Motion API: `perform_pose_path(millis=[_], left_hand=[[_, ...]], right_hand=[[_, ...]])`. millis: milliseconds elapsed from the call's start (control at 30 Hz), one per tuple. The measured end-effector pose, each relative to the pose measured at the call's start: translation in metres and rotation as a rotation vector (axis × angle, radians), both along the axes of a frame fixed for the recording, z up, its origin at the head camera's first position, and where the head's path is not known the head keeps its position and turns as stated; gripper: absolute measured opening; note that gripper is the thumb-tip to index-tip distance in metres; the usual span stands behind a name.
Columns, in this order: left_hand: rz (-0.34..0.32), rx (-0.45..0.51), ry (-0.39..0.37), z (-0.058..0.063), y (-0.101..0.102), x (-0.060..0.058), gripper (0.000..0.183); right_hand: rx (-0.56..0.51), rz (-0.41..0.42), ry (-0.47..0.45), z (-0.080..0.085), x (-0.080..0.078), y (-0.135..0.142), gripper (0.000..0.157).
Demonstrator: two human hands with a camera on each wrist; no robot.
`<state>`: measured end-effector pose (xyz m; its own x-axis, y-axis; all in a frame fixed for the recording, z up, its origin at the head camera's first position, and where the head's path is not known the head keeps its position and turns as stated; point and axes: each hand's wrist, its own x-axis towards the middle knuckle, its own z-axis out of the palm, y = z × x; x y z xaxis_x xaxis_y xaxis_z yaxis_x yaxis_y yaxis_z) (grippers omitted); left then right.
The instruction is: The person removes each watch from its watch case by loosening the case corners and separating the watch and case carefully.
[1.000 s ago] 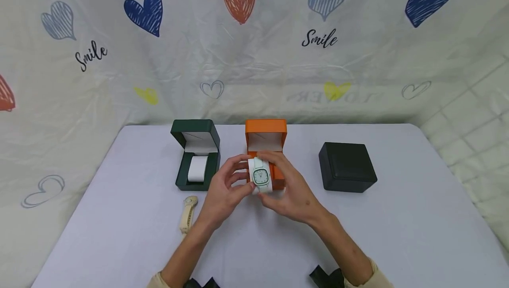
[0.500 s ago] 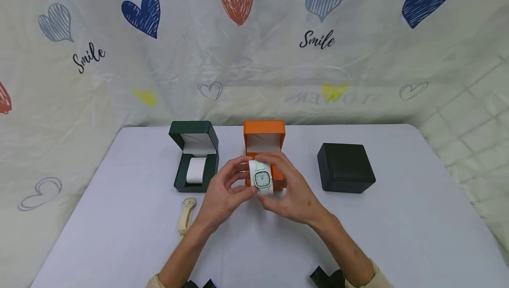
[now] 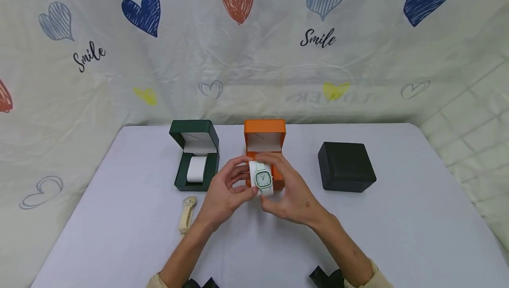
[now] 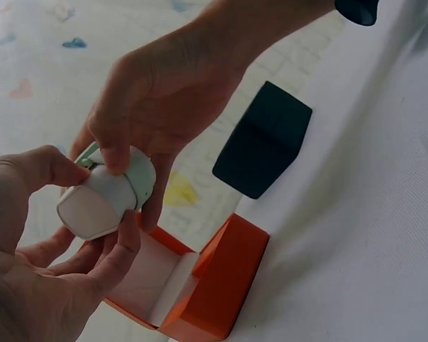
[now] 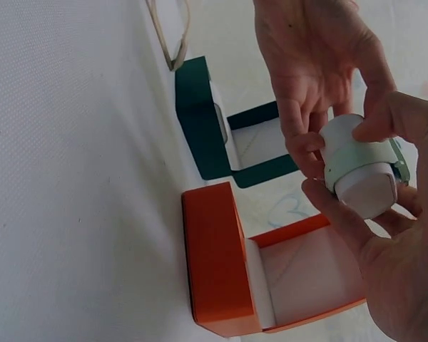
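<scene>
A wristwatch (image 3: 263,179) with a square face and pale mint strap is wrapped round a white watch cushion (image 4: 89,214). Both hands hold the pair in front of the open orange watch box (image 3: 265,126), overlapping it in the head view. My left hand (image 3: 226,195) grips the cushion from the left, thumb near the lower edge of the watch face. From the other side my right hand (image 3: 292,193) holds it, fingers over the top of the strap. In the right wrist view the right thumb lies against the cushion beside the mint strap (image 5: 360,158).
To the left stands an open green watch box (image 3: 193,126) with a white cushion (image 3: 196,169) in it. A closed black box (image 3: 347,166) sits at the right. One cream watch (image 3: 186,217) lies on the white table (image 3: 397,226) beside the left forearm.
The watch and cushion have shifted slightly right and toward the person. My right thumb has drawn a little away from the watch's lower end. The boxes and cream watch stay put.
</scene>
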<state>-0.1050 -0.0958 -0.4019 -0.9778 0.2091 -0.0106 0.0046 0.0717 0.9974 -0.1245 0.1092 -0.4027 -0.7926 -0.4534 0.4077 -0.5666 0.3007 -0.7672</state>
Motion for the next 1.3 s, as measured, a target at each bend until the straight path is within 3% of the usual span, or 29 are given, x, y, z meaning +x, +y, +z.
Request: perform_pose_path(millis=[300, 500, 733, 1067, 1300], left_hand=[[-0.078, 0.053, -0.020, 0.0030, -0.0054, -0.0001, 0.064], [-0.096, 0.062, -0.054, 0.0027, -0.0077, -0.0005, 0.064], [-0.088, 0.044, -0.063, 0.0019, -0.0095, -0.0026, 0.064], [-0.037, 0.022, -0.031, -0.0012, -0.0061, -0.0035, 0.060], [-0.034, 0.006, -0.026, -0.0029, -0.0037, -0.0034, 0.061]], right_hand=[[-0.033, 0.016, -0.071, 0.0059, -0.0027, 0.0055, 0.078], [-0.045, 0.015, -0.117, 0.0064, -0.0036, 0.0071, 0.076], [-0.044, 0.028, -0.126, 0.0055, -0.0040, 0.0070, 0.074], [-0.002, 0.032, -0.033, 0.0020, -0.0026, 0.0047, 0.077], [0.023, 0.035, -0.043, 0.0009, -0.0020, 0.0047, 0.082]])
